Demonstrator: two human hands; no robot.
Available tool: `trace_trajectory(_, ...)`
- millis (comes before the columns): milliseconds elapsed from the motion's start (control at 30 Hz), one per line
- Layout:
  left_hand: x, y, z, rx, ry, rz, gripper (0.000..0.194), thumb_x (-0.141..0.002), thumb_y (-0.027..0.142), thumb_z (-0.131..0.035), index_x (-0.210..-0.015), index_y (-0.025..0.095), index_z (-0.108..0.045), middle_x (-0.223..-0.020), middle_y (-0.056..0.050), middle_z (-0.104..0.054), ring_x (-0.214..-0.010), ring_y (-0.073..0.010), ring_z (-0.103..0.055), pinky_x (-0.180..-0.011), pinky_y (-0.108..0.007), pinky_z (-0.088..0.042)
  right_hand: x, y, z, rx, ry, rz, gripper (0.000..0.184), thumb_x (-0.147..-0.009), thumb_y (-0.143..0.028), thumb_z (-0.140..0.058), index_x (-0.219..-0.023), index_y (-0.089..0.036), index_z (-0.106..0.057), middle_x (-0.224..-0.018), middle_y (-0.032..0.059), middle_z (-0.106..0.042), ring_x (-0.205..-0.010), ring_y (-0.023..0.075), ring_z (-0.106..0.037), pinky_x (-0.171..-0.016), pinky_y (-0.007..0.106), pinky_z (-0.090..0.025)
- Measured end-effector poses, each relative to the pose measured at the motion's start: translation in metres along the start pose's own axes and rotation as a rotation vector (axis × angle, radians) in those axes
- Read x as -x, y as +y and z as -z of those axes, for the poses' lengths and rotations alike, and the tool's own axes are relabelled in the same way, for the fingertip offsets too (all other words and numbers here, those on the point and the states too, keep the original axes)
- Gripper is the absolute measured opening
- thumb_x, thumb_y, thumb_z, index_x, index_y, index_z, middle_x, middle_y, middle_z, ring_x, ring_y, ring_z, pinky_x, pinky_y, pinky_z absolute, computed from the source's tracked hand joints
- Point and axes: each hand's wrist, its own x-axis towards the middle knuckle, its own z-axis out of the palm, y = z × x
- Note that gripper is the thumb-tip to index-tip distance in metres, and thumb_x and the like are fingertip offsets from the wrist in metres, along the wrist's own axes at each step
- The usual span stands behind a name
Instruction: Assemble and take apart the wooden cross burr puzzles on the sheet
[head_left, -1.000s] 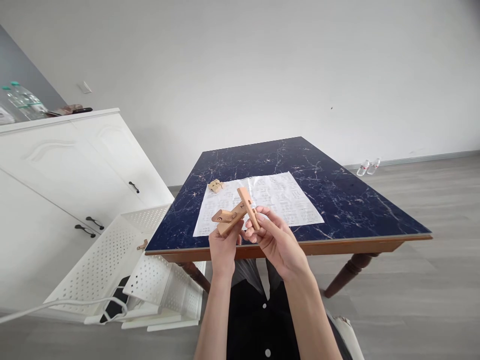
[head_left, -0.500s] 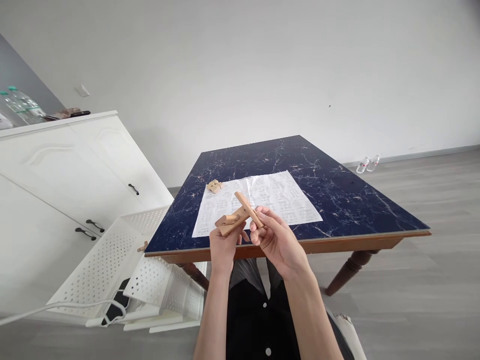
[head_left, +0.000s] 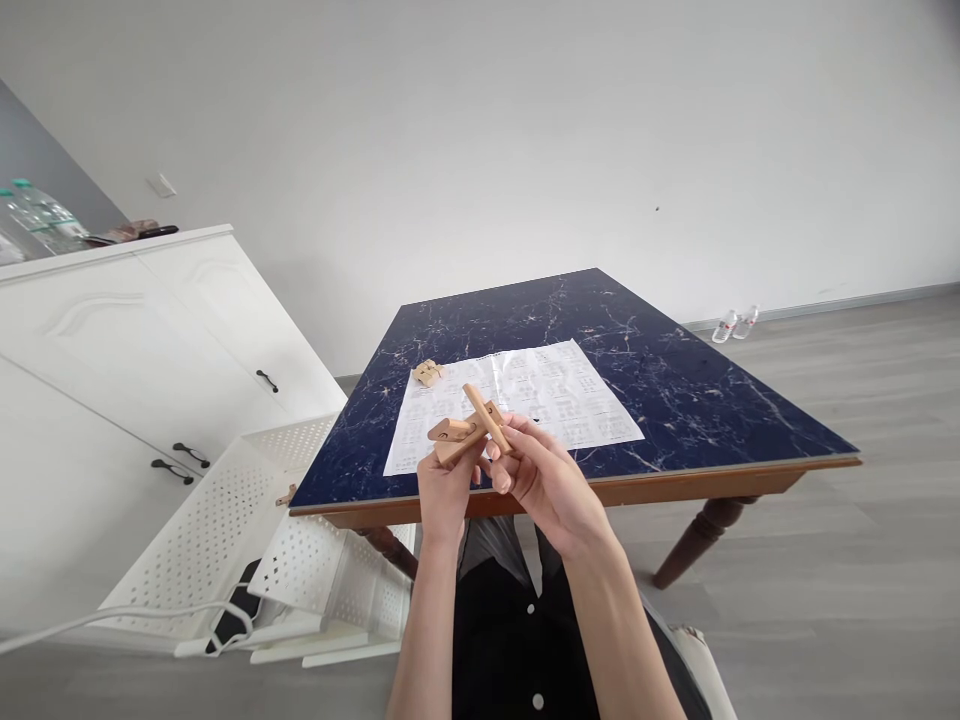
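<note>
My left hand (head_left: 444, 492) is closed around wooden puzzle pieces (head_left: 452, 440), which point up and away from my palm over the table's front edge. Between the thumb and fingers of my right hand (head_left: 551, 480) is a slim wooden stick (head_left: 486, 418), slanting up to the left. It crosses over the far end of the pieces in my left hand; whether it is fitted into them I cannot tell. Under and behind both hands lies a creased white sheet (head_left: 592, 405) printed with small diagrams. On its far left corner sits a small wooden block puzzle (head_left: 428, 373).
The dark blue marbled table (head_left: 720, 400) has a brown wooden edge. White perforated baskets (head_left: 195, 530) and a white cabinet (head_left: 150, 370) stand at the left. Clear bottles (head_left: 735, 325) stand on the floor by the wall. Another small wooden piece (head_left: 286, 495) shows beside the table's left corner.
My right hand has moved slightly left, bringing the wooden stick further across the pieces in my left hand. The left hand has barely moved.
</note>
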Motion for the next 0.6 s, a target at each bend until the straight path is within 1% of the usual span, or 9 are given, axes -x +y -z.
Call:
trace_trajectory(100, -0.001, 0.000, 0.001, -0.023, -0.002, 0.008, 0.029, -0.081, 0.046, -0.084, -0.077, 0.018, -0.085, -0.061, 0.000, -0.066, -0.056, -0.0130, -0.058, -0.053, -0.023, -0.046, 0.000, 0.003, -0.001, 0.026, -0.019, -0.024, 0.036, -0.088, -0.040, -0.087, -0.102, -0.021, -0.061, -0.080, -0.0007, -0.071, -0.055, 0.0090, -0.060, -0.059, 0.022, -0.050)
trace_trajectory(167, -0.001, -0.001, 0.003, -0.043, 0.002, 0.006, 0.026, -0.081, 0.044, -0.082, -0.077, 0.018, -0.085, -0.061, 0.000, -0.066, -0.056, -0.0131, -0.057, -0.053, -0.023, -0.046, 0.001, 0.003, -0.001, 0.038, -0.019, -0.031, 0.037, -0.088, -0.041, -0.087, -0.099, -0.022, -0.058, -0.080, -0.0014, -0.070, -0.053, 0.0081, -0.055, -0.056, 0.022, -0.047)
trace_trajectory(267, -0.001, -0.001, 0.006, -0.079, 0.001, 0.000, 0.024, -0.082, 0.042, -0.081, -0.080, 0.018, -0.086, -0.063, 0.000, -0.069, -0.058, -0.0142, -0.059, -0.056, -0.023, -0.048, 0.002, 0.002, -0.002, 0.053, -0.022, -0.033, 0.038, -0.088, -0.042, -0.087, -0.097, -0.023, -0.055, -0.078, -0.0029, -0.069, -0.050, 0.0062, -0.046, -0.054, 0.022, -0.043)
trace_trajectory(433, 0.000, 0.000, 0.008, -0.132, -0.004, -0.003, 0.023, -0.083, 0.040, -0.081, -0.075, 0.018, -0.084, -0.071, -0.003, -0.076, -0.068, -0.0196, -0.068, -0.061, -0.026, -0.053, 0.003, 0.001, -0.008, 0.092, -0.011, -0.034, 0.041, -0.087, -0.046, -0.088, -0.095, -0.024, -0.053, -0.076, -0.0041, -0.068, -0.050, 0.0055, -0.043, -0.054, 0.022, -0.041)
trace_trajectory(533, 0.000, 0.000, 0.010, -0.152, -0.004, -0.010, 0.023, -0.083, 0.038, -0.080, -0.070, 0.018, -0.081, -0.072, -0.004, -0.077, -0.070, -0.0211, -0.069, -0.061, -0.026, -0.052, 0.003, 0.002, -0.010, 0.104, -0.019, -0.042, 0.043, -0.086, -0.047, -0.089, -0.102, -0.024, -0.057, -0.077, -0.0041, -0.068, -0.049, 0.0051, -0.041, -0.053, 0.022, -0.040)
trace_trajectory(600, 0.000, 0.000, 0.011, -0.161, -0.013, -0.013, 0.023, -0.083, 0.037, -0.079, -0.070, 0.019, -0.081, -0.072, -0.004, -0.077, -0.069, -0.0213, -0.070, -0.059, -0.026, -0.051, 0.003, 0.003, -0.009, 0.103, -0.024, -0.054, 0.045, -0.087, -0.047, -0.088, -0.111, -0.024, -0.058, -0.077, -0.0044, -0.068, -0.048, 0.0050, -0.039, -0.053, 0.022, -0.040)
